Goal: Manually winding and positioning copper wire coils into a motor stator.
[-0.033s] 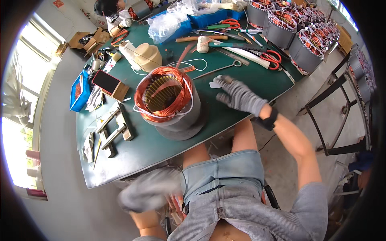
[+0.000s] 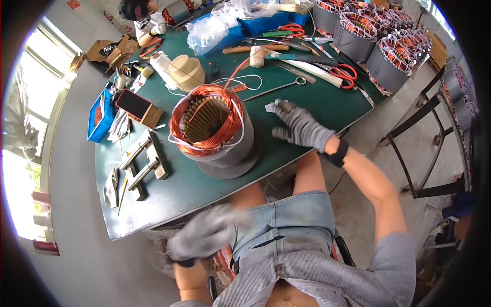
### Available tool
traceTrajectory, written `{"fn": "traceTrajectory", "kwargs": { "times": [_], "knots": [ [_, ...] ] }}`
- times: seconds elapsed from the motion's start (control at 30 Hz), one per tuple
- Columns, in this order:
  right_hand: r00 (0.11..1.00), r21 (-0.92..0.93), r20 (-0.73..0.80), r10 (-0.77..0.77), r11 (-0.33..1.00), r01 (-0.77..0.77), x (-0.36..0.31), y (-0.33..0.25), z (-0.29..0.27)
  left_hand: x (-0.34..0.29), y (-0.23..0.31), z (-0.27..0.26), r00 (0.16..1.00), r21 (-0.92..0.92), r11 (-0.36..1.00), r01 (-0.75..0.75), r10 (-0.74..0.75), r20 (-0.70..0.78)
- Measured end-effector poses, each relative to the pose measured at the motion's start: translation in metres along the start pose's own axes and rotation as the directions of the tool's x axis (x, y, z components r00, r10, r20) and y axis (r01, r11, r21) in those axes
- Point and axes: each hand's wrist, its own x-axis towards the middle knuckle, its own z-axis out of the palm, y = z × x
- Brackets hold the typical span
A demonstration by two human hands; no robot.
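Observation:
A motor stator stands upright on the table, its grey body topped by a ring of copper windings and loops of white cord. From its far edge a thin red strip sticks up. To the stator's right is my right hand in a striped grey glove, over the table. A small white slip shows at its fingertips and appears held there; the thumb stands apart. My left hand, also gloved, is low over my lap, off the table's near edge. Motion smears its fingers, so its grip is hidden.
Left of the stator lie a metal frame tool, a phone and a blue bin. Behind are cream tape rolls, a mallet and red-handled scissors. Finished stators stand far right. A person works at far left.
My left hand has moved right and slightly up over my lap. My right hand and the white slip have shifted slightly left. The red strip no longer lies across the stator's opening.

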Motion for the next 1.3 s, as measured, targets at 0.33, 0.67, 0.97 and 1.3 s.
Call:
{"fn": "traceTrajectory", "kwargs": {
  "times": [0.33,0.67,0.97,1.3],
  "knots": [
    [0.963,-0.072,-0.239,-0.126,0.991,0.112,-0.097,-0.02,0.022,0.117,-0.066,0.057,0.904,0.691,0.685,-0.233,0.414,-0.105],
    [0.94,0.477,-0.173,0.294,0.86,-0.181,-0.053,0.022,-0.077,0.102,-0.003,0.021,0.702,0.899,0.267,-0.346,0.71,0.06],
    [0.986,0.446,-0.161,-0.047,0.887,0.116,-0.013,-0.035,-0.086,0.199,-0.047,0.088,0.821,-0.158,0.888,-0.432,0.315,-0.477],
    [0.851,-0.451,-0.018,0.524,0.755,-0.475,0.153,0.3,-0.081,0.058,-0.135,0.012,0.538,0.916,0.402,0.009,0.77,-0.344]
  ]
}}
